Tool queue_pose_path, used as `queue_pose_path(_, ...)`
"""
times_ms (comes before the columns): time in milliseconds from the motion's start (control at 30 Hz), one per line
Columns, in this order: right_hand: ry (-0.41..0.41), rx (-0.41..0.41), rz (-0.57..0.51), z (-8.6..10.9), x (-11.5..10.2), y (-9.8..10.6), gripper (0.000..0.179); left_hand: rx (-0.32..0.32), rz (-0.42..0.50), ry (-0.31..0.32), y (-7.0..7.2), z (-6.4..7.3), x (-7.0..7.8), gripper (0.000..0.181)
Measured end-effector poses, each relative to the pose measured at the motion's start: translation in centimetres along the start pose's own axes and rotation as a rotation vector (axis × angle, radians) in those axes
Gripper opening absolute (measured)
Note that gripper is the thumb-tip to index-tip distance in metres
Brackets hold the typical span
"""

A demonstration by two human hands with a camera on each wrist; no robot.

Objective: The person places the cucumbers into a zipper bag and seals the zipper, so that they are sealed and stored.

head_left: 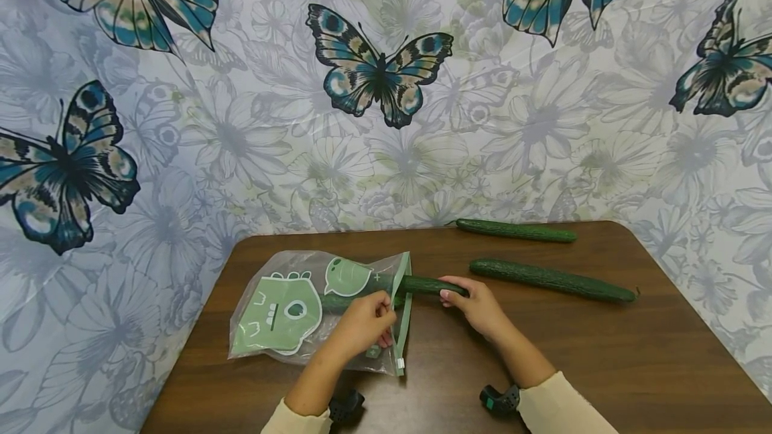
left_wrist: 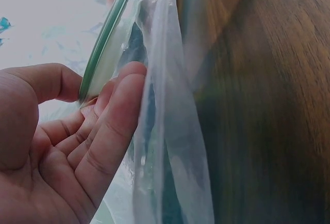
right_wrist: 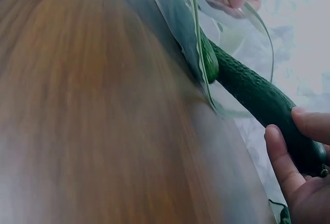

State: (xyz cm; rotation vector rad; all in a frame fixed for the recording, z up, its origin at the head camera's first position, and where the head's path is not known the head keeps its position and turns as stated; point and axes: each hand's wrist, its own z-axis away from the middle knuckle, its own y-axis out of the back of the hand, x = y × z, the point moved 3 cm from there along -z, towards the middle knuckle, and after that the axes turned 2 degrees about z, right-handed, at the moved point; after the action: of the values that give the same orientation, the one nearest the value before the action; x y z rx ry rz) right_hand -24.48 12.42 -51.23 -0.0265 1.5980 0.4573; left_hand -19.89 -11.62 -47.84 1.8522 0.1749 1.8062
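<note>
A clear zip bag (head_left: 274, 310) with green printed figures lies on the table, its green-edged mouth facing right. My left hand (head_left: 366, 320) pinches the bag's green zip edge (left_wrist: 98, 54) between thumb and fingers, and the mouth stands parted there. In the right hand (head_left: 476, 303) is the stem end of a cucumber (right_wrist: 258, 98), held between thumb and fingers. The far part of that cucumber passes through the mouth into the bag. Beside it, another cucumber (right_wrist: 209, 62) lies within the bag, its end right at the opening.
Two more cucumbers lie on the brown table (head_left: 579, 353): one (head_left: 515, 230) near the back edge, a longer one (head_left: 551, 278) to the right of the right hand. A butterfly-patterned cloth (head_left: 386, 173) hangs behind the table. A white slider (head_left: 400, 364) sits on the zip's near end.
</note>
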Motion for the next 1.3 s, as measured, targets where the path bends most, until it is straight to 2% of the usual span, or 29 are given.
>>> queue_pose_path(200, 0.041, -0.028, -0.072, -0.9, -0.4, -1.7, 0.04, 0.001, 0.003, 0.001, 0.0, 0.0, 0.0, 0.003)
queue_pose_path(533, 0.051, -0.033, -0.068, -2.2, -0.9, -3.9, 0.038, -0.008, 0.006, 0.001, 0.0, -0.1, 0.1, 0.003)
queue_pose_path(700, 0.012, -0.047, -0.019, -2.3, -0.7, -3.7, 0.04, -0.002, 0.007, 0.006, 0.0, -0.1, 0.0, 0.003)
queue_pose_path(800, -0.016, -0.063, -0.043, -2.2, -0.3, -3.4, 0.041, 0.001, 0.001, 0.008, 0.0, -0.2, -0.1, 0.003)
queue_pose_path(1000, -0.003, -0.078, -0.115, -2.1, 0.0, -3.0, 0.042, 0.001, 0.006, 0.002, 0.0, -0.1, 0.1, 0.004)
queue_pose_path(1300, -0.009, -0.067, -0.058, -2.1, 0.4, -2.4, 0.038, 0.005, 0.007, 0.001, 0.1, -0.1, 0.1, 0.007)
